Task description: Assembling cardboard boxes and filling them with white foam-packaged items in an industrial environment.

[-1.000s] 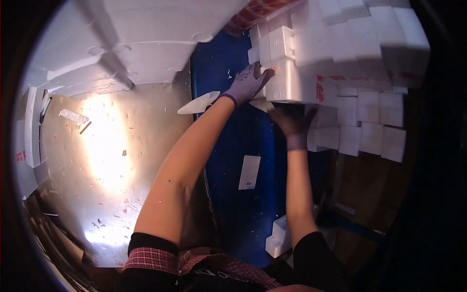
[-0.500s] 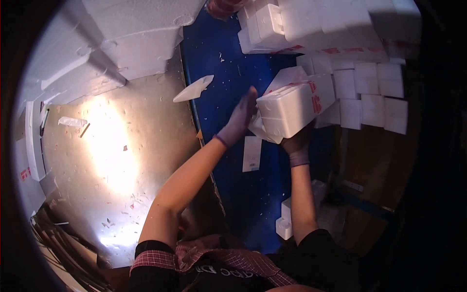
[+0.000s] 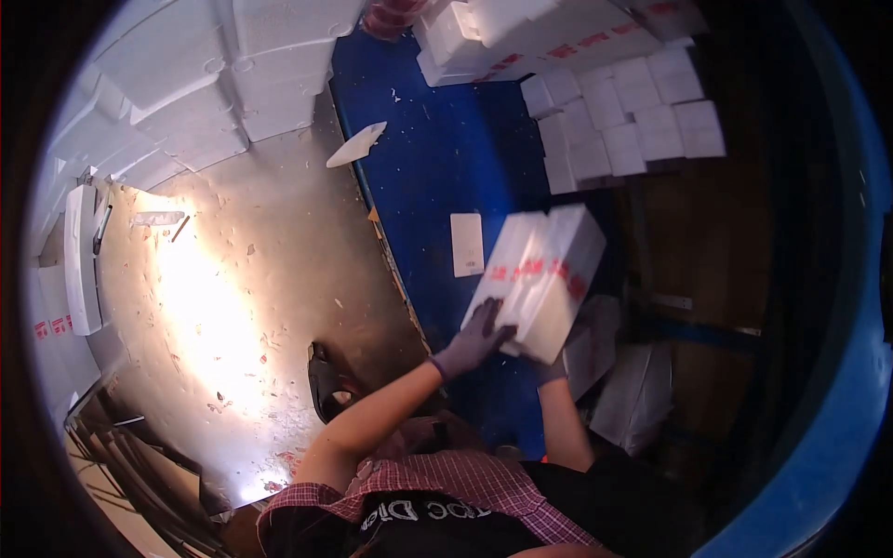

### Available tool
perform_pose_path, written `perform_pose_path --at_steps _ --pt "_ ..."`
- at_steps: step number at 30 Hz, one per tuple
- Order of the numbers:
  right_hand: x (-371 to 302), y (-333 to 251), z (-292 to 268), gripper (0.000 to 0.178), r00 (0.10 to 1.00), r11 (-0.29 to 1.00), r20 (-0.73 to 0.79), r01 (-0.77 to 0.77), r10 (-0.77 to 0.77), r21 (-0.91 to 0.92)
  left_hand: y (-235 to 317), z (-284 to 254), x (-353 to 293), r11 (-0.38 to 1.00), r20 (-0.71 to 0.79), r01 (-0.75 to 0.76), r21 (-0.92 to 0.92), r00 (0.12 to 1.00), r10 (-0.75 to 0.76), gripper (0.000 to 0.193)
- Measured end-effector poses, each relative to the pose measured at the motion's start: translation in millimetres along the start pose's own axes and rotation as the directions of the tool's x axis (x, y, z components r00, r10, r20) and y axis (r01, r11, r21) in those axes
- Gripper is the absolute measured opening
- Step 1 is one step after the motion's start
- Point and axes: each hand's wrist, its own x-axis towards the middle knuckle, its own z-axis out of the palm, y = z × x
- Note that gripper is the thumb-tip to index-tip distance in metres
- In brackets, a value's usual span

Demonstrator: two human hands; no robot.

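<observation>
A pair of white foam packaging blocks (image 3: 569,244) with red print is held tilted in front of me, over the right side of the blue table. My left hand (image 3: 474,340), in a purple-grey glove, grips the near left side, its fingers against the foam. From below, my right hand (image 3: 550,371) holds the near end; the blocks hide its fingers. A white card (image 3: 467,245) with small print lies flat on the blue tabletop (image 3: 419,232), just left of the blocks.
Stacked white foam pieces (image 3: 642,102) fill the far right, and large ones (image 3: 177,79) the far left. A white scrap (image 3: 358,146) overhangs the table's left edge. Foam pieces (image 3: 637,395) sit beside my right forearm. Flattened cardboard (image 3: 139,474) stands at lower left; debris dots the floor (image 3: 307,251).
The foam blocks have come nearer to me and turned, with both hands still on them. My left hand has moved from beside the blocks onto their near left side. The view has shifted.
</observation>
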Motion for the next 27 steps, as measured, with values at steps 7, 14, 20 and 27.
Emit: perform_pose_path --at_steps 7,14,20,27 --pt "-201.6 80.3 -32.7 0.062 0.891 0.86 0.21 -0.447 0.403 0.248 -41.7 97.2 -47.4 0.863 0.663 -0.465 0.199 0.712 0.231 0.047" --pt "-173.3 -10.2 -104.1 0.056 0.8 0.717 -0.021 -0.526 0.6 0.457 -21.7 56.4 -55.1 0.902 0.086 -0.112 0.418 0.993 0.083 0.061" --pt "-33.8 -47.4 -140.7 0.055 0.512 0.482 -0.27 -0.344 0.816 0.806 8.1 -31.6 42.5 0.893 -0.275 -0.128 0.43 0.924 0.265 0.032" --pt "151.0 136.4 -75.8 0.066 0.742 -0.168 0.159 -0.063 0.652 0.984 18.6 -75.6 239.9 0.909 -0.288 -0.146 0.391 0.918 0.272 0.035"
